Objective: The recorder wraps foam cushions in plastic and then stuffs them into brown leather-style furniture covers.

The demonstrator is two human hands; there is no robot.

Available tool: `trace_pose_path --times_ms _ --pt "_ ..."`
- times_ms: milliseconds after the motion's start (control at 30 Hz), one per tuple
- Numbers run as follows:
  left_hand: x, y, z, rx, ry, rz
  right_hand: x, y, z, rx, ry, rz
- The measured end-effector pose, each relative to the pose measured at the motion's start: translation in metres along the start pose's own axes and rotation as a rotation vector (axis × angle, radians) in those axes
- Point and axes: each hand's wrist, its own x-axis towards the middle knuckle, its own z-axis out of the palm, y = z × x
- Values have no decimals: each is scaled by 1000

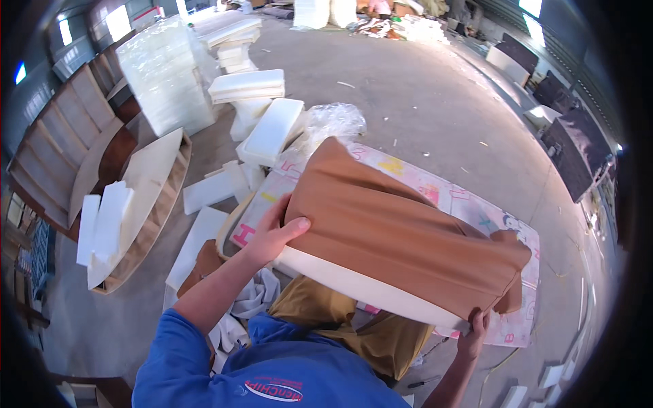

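Note:
A white foam cushion [367, 292] lies across my lap, with a brown leather-like cover [394, 231] draped over its top. The cover's far side is loose and folded, and its far left corner sticks up. My left hand [275, 234] grips the left end of the cover, thumb on top and fingers around the edge. At the near right corner, my right hand [478, 326] is closed on the cover's edge, its fingertips partly hidden. Beneath the cushion is a printed mat [476, 197] with coloured letters and figures.
White foam blocks [272, 129] are piled to the far left, beside crumpled clear plastic [333, 122]. A tall wrapped stack [166, 75] and a curved wooden frame [149, 204] stand on the left. A screwdriver-like tool [425, 382] lies near my right arm. White strips [551, 375] lie at right.

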Motion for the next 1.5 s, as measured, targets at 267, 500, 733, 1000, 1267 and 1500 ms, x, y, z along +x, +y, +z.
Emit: trace_pose_path --times_ms 267,500,733,1000,1267,1500 --pt "45 61 58 -128 -373 249 41 -4 18 486 74 -56" --pt "60 74 92 -168 -54 431 109 -44 50 -260 33 116" --pt "63 -60 165 517 -201 414 79 -27 157 71 -206 -139" --pt "62 -153 175 361 -277 96 77 53 147 -84 133 -8" --pt "68 -155 149 81 -388 -29 63 30 138 -413 156 -175" --pt "94 -145 152 532 -441 251 91 25 115 -678 63 -302"
